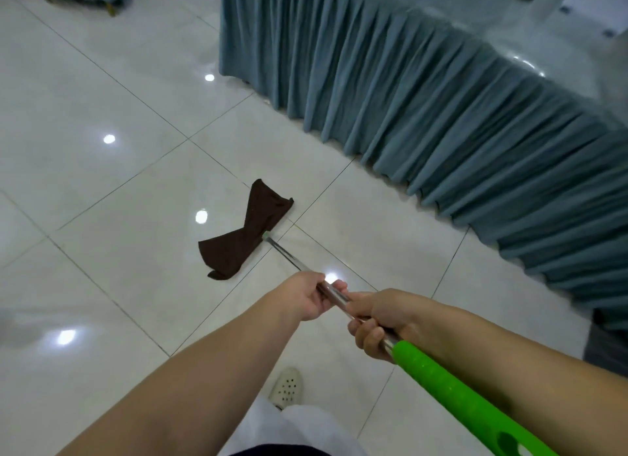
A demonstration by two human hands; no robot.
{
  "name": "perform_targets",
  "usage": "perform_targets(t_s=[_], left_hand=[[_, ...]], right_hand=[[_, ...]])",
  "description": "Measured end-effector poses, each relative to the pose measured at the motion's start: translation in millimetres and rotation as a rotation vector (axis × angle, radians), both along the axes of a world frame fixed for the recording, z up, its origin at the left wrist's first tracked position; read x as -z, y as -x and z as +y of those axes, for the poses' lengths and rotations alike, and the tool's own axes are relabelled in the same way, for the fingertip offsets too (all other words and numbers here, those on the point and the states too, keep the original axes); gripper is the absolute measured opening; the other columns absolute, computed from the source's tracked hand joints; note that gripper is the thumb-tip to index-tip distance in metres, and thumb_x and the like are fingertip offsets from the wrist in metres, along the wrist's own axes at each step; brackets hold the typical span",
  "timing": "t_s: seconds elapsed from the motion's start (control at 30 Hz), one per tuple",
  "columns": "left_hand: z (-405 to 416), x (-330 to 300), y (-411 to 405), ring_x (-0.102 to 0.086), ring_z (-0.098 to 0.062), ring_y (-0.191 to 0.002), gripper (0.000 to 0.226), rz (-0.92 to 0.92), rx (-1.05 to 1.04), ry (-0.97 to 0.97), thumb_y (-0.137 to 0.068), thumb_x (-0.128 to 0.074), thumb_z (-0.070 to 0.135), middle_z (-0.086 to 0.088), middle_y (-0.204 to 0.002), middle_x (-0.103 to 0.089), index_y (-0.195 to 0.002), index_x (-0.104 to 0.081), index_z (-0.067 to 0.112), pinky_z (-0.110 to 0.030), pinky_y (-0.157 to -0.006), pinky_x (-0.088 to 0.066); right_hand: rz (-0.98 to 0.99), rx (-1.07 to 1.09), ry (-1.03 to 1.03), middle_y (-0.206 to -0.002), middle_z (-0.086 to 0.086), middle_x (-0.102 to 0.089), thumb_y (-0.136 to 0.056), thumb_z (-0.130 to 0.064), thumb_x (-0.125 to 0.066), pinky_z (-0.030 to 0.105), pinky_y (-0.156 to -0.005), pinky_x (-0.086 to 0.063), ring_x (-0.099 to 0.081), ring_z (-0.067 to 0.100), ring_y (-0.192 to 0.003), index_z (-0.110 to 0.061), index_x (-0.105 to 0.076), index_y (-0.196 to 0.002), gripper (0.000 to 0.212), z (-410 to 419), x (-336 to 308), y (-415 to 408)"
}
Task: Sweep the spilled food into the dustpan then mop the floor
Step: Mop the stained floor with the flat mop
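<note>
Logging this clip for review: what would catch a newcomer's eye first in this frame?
The dark brown mop cloth lies bunched on the glossy white tile floor at centre. Both hands hold the mop's metal handle: the left hand further down, the right hand just above the bright green grip. A pleated teal table skirt fills the upper right.

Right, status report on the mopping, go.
Left hand and right hand both gripping mop handle. Brown mop cloth flat on tiled floor. No spill visible; table skirt close on the right.
</note>
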State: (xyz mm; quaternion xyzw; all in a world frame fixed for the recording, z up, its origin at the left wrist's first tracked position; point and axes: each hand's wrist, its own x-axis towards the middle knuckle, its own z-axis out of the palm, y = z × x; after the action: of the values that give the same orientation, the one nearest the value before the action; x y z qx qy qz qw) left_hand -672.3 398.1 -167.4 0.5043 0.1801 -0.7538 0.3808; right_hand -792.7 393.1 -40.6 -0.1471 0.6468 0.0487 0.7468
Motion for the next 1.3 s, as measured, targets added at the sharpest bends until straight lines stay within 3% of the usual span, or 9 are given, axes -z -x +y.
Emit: perform_targets(t_s=[0.1, 0.33, 0.53, 0.73, 0.87, 0.93, 1.03, 1.2, 1.3], left_hand=[[11.9, -8.7, -3.6, -0.063, -0.026, -0.04, 0.025, 0.018, -0.009, 0.004, -0.102, -0.036, 0.016, -0.018, -0.054, -0.066, -0.092, -0.046, -0.004, -0.029, -0.038, -0.053], [49.9, -21.0, -49.3, -0.065, -0.025, -0.042, 0.027, 0.019, -0.044, -0.007, -0.102, -0.038, 0.016, -0.019, -0.057, -0.067, -0.097, -0.05, -0.007, -0.03, -0.039, -0.053], [90.8, -11.7, -124.7, -0.063, -0.024, -0.049, 0.023, 0.014, -0.156, -0.046, -0.101, -0.038, 0.015, -0.02, -0.056, -0.065, -0.101, -0.048, -0.006, -0.03, -0.038, -0.052], [133.1, -7.3, -208.4, -0.061, -0.024, -0.059, 0.028, 0.009, -0.248, -0.068, -0.102, -0.039, 0.015, -0.019, -0.053, -0.064, -0.088, -0.049, -0.007, -0.029, -0.037, -0.053], [155.6, -5.7, -268.1, -0.06, -0.022, -0.036, 0.03, -0.008, -0.303, -0.067, -0.102, -0.038, 0.016, -0.018, -0.049, -0.062, -0.088, -0.049, -0.007, -0.026, -0.033, -0.05], [166.0, -2.3, -299.5, -0.06, -0.023, -0.037, 0.029, -0.016, -0.326, -0.069, -0.102, -0.038, 0.017, -0.018, -0.047, -0.062, -0.091, -0.049, -0.008, -0.027, -0.032, -0.049], [179.1, 5.0, -344.0, -0.059, -0.022, -0.049, 0.025, -0.032, -0.381, -0.081, -0.102, -0.041, 0.019, -0.017, -0.047, -0.062, -0.097, -0.049, -0.005, -0.027, -0.032, -0.05], [198.6, 13.0, -405.0, -0.058, -0.022, -0.043, 0.032, -0.058, -0.489, -0.097, -0.102, -0.042, 0.021, -0.013, -0.043, -0.058, -0.08, -0.048, -0.003, -0.025, -0.032, -0.048], [205.8, 11.6, -435.5, -0.057, -0.022, -0.049, 0.033, -0.08, -0.574, -0.113, -0.101, -0.043, 0.021, -0.014, -0.059, -0.058, -0.075, -0.046, 0.0, -0.023, -0.031, -0.048]], right_hand=[[0.011, -0.022, 0.006, -0.053, -0.001, -0.031, -0.098, -0.004, -0.034, 0.006, -0.03, -0.024, -0.029, 0.005, -0.028, -0.033, -0.052, -0.129, 0.047, 7.6, -12.3, -4.6], [0.006, -0.136, -0.007, -0.053, 0.0, -0.033, -0.096, -0.003, -0.038, 0.007, -0.028, -0.025, -0.029, 0.005, -0.028, -0.033, -0.058, -0.122, 0.045, 31.4, -31.9, -48.1], [-0.025, -0.21, -0.048, -0.051, 0.0, -0.035, -0.096, -0.002, -0.039, 0.009, -0.026, -0.026, -0.03, 0.005, -0.028, -0.035, -0.057, -0.125, 0.046, 57.5, -22.6, -122.4], [-0.05, -0.285, -0.05, -0.057, 0.0, -0.033, -0.098, -0.004, -0.039, 0.009, -0.026, -0.026, -0.03, 0.004, -0.028, -0.034, -0.055, -0.125, 0.043, 92.7, -9.2, -208.2], [-0.073, -0.297, -0.058, -0.053, -0.001, -0.033, -0.098, -0.004, -0.038, 0.008, -0.027, -0.025, -0.03, 0.004, -0.027, -0.031, -0.051, -0.133, 0.046, 111.5, -1.8, -270.3], [-0.089, -0.293, -0.065, -0.052, -0.001, -0.033, -0.099, -0.004, -0.038, 0.007, -0.027, -0.024, -0.03, 0.004, -0.027, -0.03, -0.049, -0.135, 0.046, 120.0, 2.9, -301.8], [-0.122, -0.303, -0.082, -0.045, -0.001, -0.033, -0.099, -0.004, -0.036, 0.007, -0.026, -0.023, -0.029, 0.004, -0.026, -0.036, -0.053, -0.121, 0.043, 133.2, 10.6, -346.7], [-0.145, -0.309, -0.094, -0.053, -0.002, -0.031, -0.099, -0.004, -0.037, 0.008, -0.025, -0.024, -0.029, 0.004, -0.027, -0.033, -0.051, -0.106, 0.032, 153.7, 24.4, -414.4], [-0.148, -0.334, -0.097, -0.043, -0.001, -0.034, -0.099, -0.006, -0.038, 0.009, -0.024, -0.024, -0.029, 0.005, -0.025, -0.029, -0.051, -0.094, 0.027, 164.7, 32.4, -451.8]])
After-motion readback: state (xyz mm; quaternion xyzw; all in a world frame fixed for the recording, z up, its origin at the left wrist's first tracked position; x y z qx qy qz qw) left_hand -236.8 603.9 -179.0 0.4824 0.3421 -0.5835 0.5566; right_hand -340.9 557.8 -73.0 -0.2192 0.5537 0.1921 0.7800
